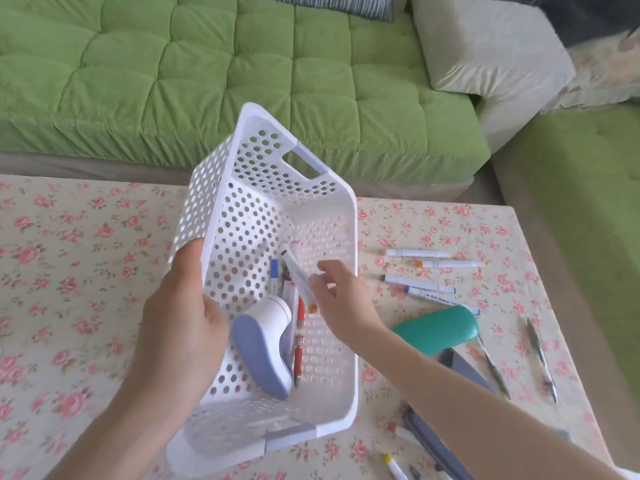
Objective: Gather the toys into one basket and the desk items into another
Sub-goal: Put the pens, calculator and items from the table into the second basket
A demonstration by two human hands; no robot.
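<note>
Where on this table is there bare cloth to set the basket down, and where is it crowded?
Bare: the tablecloth left of the basket, out to the table's left edge, and the strip between basket and sofa. Crowded: right of the basket, where markers, a teal case and pens lie.

Only two arms of the person show. The left grip point(180, 327) and the right grip point(341, 299) are bare, fingers point(189, 254) slim and wrists narrow. The left forearm point(114, 420) and the right forearm point(467, 396) are bare too, smooth along all the length that shows, the left looking broader near the lens. Blur softens the finger ends, so nails and finer marks cannot be told.
</note>
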